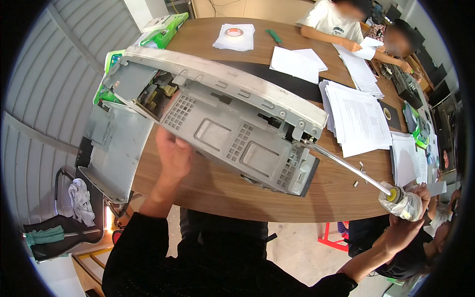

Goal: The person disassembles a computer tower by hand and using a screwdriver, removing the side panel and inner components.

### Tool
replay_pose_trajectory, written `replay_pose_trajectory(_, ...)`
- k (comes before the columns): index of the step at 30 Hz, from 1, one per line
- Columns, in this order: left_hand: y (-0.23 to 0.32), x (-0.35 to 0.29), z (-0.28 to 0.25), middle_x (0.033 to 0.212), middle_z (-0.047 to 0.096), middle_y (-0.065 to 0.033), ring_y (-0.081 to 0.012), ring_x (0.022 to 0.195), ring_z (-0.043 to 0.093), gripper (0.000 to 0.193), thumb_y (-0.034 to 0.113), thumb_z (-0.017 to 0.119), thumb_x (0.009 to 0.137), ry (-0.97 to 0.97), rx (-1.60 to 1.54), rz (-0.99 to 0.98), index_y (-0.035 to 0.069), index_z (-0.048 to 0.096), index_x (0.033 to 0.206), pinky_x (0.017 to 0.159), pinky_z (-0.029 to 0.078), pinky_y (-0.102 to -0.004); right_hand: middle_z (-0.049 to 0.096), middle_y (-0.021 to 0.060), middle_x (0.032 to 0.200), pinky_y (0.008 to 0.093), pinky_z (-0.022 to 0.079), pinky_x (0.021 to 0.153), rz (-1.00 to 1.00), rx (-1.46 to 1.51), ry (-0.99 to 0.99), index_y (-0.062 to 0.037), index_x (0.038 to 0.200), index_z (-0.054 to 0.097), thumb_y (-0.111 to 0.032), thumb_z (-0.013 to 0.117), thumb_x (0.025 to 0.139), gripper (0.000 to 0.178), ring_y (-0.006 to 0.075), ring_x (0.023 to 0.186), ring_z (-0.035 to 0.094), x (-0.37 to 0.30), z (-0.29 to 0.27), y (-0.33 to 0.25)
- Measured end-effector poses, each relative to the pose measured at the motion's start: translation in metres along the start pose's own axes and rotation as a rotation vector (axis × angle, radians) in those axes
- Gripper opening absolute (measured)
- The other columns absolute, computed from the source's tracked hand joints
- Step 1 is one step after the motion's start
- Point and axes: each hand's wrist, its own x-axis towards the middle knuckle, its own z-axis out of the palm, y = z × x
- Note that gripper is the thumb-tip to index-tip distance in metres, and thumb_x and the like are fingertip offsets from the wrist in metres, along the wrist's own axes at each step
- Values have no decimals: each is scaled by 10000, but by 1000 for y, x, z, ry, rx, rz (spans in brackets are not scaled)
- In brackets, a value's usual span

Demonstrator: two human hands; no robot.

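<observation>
A grey metal computer case [208, 131] with a whitish long edge is held tilted above the wooden table. My left hand [174, 153] grips its underside; the fingers are partly hidden behind the metal. My right hand [419, 194] is closed around the handle of a long screwdriver [351, 170], which has a yellow collar and clear plastic wrapped about the grip. The shaft slants up to the case's right corner, where its tip meets the metal near some brackets; the exact contact is too small to tell. Inside the case's left opening, wires and yellowish connectors [166, 91] show.
A loose metal side panel [116, 153] stands at the table's left edge. Paper stacks [358, 116] lie at the right. Farther back are a tape roll [234, 32] on papers and a green-handled tool [273, 35]. Other people sit across the table and at the right.
</observation>
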Motion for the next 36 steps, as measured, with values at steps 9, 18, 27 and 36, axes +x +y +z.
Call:
replay_pose_trajectory(9, 6, -1, -3, 1200, 500, -111, -161, 1065, 518, 924, 633, 588, 761, -60, -44, -67, -73, 349, 1306, 899, 430, -304, 498, 130, 1166, 147, 357, 357, 210, 334, 61, 22, 1266, 435, -601, 477, 856, 747, 129, 840, 580, -1, 18, -12)
replay_pose_trajectory(18, -1, -1, -7, 1258, 472, -109, -170, 1122, 486, 976, 620, 608, 754, -74, -57, -73, -64, 275, 1366, 939, 405, -315, 518, 124, 1119, 158, 389, 398, 153, 527, -202, 47, 1380, 259, -452, 583, 860, 790, 118, 740, 550, 2, -1, 1)
replay_pose_trajectory(27, -11, -4, -12, 1272, 468, -125, -171, 1099, 505, 983, 630, 604, 749, 15, -10, 0, -68, 288, 1366, 920, 422, -314, 471, 88, 813, 184, 384, 354, -40, 574, -294, 68, 1068, 393, -512, 627, 803, 679, 105, 580, 511, 15, 38, -38)
replay_pose_trajectory(36, -11, -7, -12, 1160, 520, -121, -173, 1016, 545, 863, 612, 577, 793, 4, 11, 15, -79, 378, 1270, 855, 455, -310, 575, 112, 860, 157, 326, 324, 38, 460, -221, 20, 1078, 453, -590, 423, 888, 639, 50, 495, 487, 23, 32, -16)
